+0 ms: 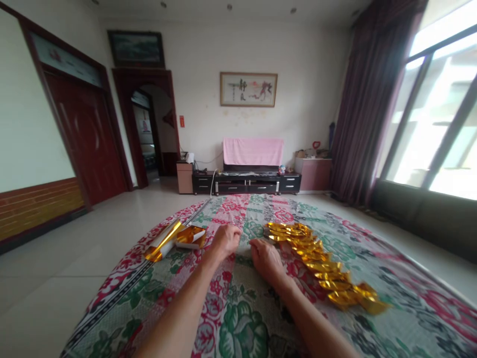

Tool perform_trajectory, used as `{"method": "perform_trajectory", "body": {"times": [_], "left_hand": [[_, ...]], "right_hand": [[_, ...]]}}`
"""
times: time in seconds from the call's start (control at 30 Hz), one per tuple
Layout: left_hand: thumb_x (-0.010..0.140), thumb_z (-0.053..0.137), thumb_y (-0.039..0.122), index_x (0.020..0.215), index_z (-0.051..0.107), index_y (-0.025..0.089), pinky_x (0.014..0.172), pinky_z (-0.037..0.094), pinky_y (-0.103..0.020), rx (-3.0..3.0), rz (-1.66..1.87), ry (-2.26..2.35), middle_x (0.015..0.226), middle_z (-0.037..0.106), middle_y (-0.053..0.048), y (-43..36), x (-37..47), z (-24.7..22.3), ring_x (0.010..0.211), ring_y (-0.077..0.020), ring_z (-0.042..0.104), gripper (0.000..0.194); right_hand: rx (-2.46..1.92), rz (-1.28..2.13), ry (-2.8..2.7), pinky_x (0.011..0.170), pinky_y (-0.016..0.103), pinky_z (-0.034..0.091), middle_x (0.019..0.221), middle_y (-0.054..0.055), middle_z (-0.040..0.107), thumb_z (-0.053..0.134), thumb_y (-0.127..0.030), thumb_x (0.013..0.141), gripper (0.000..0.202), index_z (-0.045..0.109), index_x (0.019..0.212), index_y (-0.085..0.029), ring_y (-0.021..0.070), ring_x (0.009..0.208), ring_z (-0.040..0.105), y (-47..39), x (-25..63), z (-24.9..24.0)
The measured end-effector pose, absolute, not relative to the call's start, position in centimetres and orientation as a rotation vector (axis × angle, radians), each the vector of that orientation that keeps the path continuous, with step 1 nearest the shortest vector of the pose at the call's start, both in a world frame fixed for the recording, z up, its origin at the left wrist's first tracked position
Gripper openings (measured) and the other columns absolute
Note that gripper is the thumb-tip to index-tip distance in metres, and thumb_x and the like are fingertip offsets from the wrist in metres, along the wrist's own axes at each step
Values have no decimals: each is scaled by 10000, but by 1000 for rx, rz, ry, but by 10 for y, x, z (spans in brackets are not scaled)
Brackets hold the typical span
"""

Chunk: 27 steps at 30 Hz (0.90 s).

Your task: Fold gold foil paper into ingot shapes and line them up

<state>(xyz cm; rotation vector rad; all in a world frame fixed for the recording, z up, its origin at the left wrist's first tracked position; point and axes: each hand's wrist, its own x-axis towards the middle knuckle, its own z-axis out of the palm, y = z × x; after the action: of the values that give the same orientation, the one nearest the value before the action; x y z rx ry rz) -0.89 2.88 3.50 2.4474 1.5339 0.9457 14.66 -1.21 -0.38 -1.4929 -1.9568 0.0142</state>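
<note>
My left hand (226, 239) and my right hand (266, 257) are raised side by side over the flowered cloth, a small gap between them. Both have their fingers curled in and pinched; what they hold, if anything, is hidden or too small to make out. To the right of my right hand lies a long row of folded gold foil ingots (320, 263), overlapping one another. Left of my left hand are a rolled gold foil sheet (166, 241) and a small open box (192, 237) with gold foil in it.
The patterned tablecloth (238, 293) covers the large surface before me. Beyond it, a low black TV cabinet (248, 186) stands at the wall, with a pink cloth (253, 150) draped above. A dark curtain (367, 109) and window are on the right, a red door (87, 134) on the left.
</note>
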Motion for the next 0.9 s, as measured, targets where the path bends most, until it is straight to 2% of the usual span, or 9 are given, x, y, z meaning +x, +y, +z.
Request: {"method": "perform_trajectory", "body": {"times": [0.1,0.2,0.27,0.4,0.53,0.7,0.8,0.9], "left_hand": [[705,504,180,891,692,192,700,458,-284,2331,1095,2012,831,687,-85,25,-42,52,769,-212,622,264],[663,549,203,922,680,185,690,449,-298,2294,1096,2259,866,677,-114,27,-74,59,800,-238,614,291],[635,572,204,852,691,200,670,446,-275,2260,1002,2329,818,690,-101,30,-89,58,779,-224,621,247],[649,583,308,703,689,180,599,444,-263,2137,657,2394,754,693,-118,33,-99,55,706,-217,632,175],[677,567,354,768,693,155,651,460,-287,2009,512,2419,838,688,-148,35,-99,53,817,-257,633,253],[714,533,272,891,685,118,684,466,-290,1923,450,2473,889,679,-177,37,-101,49,887,-271,624,279],[716,518,255,888,693,121,683,468,-293,1926,452,2504,873,682,-176,38,-102,48,886,-269,625,279],[700,538,318,836,709,144,679,467,-296,1935,440,2516,865,686,-162,39,-102,50,863,-269,629,279]], "right_hand": [[-1525,-10,-1994,695,203,363,839,51,645,396,-175,831,239,625,894,-197,149,792,586,-12,137,0],[-1446,3,-2043,664,197,351,789,44,638,387,-154,829,246,630,842,-192,139,751,585,-7,116,8],[-1362,16,-2035,653,189,346,795,46,638,392,-132,821,247,629,861,-186,130,741,584,-4,97,12],[-1280,98,-2004,631,179,344,756,42,632,389,-123,825,245,628,833,-178,123,718,581,-2,60,5],[-1272,132,-1953,651,184,359,770,53,627,381,-126,834,255,632,846,-167,126,727,574,-3,45,-14],[-1234,190,-1920,673,184,376,772,50,632,389,-101,816,275,650,863,-173,124,729,578,-3,47,-22],[-1209,215,-1900,675,183,382,776,51,641,390,-95,808,284,658,863,-171,122,726,582,-2,48,-21],[-1186,234,-1874,668,184,386,780,50,653,399,-96,797,278,662,850,-171,126,728,588,-2,48,-21]]}}
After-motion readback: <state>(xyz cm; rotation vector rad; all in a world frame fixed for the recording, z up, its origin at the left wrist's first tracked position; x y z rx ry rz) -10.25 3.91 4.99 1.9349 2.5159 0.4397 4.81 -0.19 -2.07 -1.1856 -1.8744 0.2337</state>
